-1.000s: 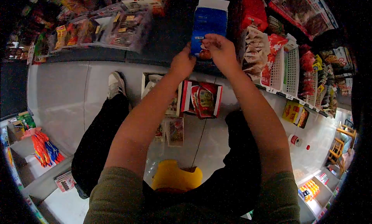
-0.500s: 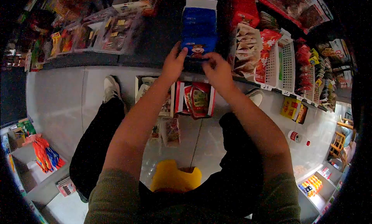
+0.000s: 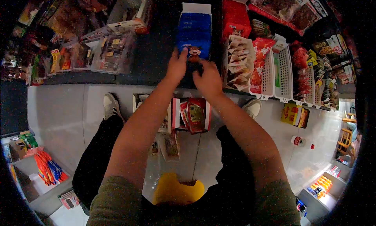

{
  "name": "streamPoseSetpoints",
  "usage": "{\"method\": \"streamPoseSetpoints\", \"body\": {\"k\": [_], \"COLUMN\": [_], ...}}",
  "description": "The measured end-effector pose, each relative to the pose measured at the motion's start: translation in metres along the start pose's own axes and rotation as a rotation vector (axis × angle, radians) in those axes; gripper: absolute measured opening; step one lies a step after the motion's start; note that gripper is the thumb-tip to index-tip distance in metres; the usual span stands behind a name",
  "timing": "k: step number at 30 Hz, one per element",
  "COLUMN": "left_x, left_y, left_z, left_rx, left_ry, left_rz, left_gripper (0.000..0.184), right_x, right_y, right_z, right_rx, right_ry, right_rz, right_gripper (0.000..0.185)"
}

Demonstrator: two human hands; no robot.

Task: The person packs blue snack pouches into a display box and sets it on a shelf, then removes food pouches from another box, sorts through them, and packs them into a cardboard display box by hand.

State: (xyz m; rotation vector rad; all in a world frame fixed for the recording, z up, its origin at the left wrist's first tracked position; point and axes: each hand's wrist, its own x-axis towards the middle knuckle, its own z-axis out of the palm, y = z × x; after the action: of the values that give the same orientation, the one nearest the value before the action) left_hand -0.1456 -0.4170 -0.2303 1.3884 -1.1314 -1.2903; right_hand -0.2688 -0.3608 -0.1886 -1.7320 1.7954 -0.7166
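A: How does the left grip (image 3: 177, 65) sit?
B: Upper centre of the frame, at the lower left edge of the blue box (image 3: 194, 32). The thumb (image 3: 183, 55) points up over the front, apart from the forefinger along the side. I cannot tell whether it clamps the box.
A: And the right grip (image 3: 208, 78)?
B: Just below the box's lower right corner, knuckles up, fingers bent inward toward that corner. Whether they close on it, I cannot tell.
A: The arms?
B: Both reach up the frame and converge: the left forearm (image 3: 143, 120) slants up to the right, the right forearm (image 3: 244, 126) up to the left.
A: Where is the box?
B: On the dark shelf (image 3: 150, 67), top centre, its white flap (image 3: 196, 8) raised.
A: Beside it?
B: A red box (image 3: 236, 18) to the right, then pale packets (image 3: 239, 63) and a white basket (image 3: 267, 79), upper right.
A: Lower down?
B: Between the forearms, a tray of red packets (image 3: 196, 114) on the floor; a yellow stool (image 3: 176, 190) at bottom centre.
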Motion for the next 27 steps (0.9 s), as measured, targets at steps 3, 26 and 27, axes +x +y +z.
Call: {"method": "streamPoseSetpoints", "body": {"k": [3, 26, 27], "left_x": [0.01, 0.104, 0.109], "left_y": [0.017, 0.028, 0.021], "left_z": [0.014, 0.059, 0.059], "left_rx": [0.187, 0.221, 0.221], "left_ry": [0.107, 0.06, 0.06], "left_rz": [-0.047, -0.05, -0.048], "left_gripper": [0.059, 0.053, 0.053], "right_x": [0.013, 0.073, 0.072], "right_y": [0.006, 0.017, 0.015], "right_z": [0.01, 0.015, 0.013], "right_rx": [-0.024, 0.1, 0.125], "right_ry": [0.111, 0.194, 0.175], "right_rz": [0.019, 0.199, 0.226], "right_gripper": [0.05, 0.083, 0.081]}}
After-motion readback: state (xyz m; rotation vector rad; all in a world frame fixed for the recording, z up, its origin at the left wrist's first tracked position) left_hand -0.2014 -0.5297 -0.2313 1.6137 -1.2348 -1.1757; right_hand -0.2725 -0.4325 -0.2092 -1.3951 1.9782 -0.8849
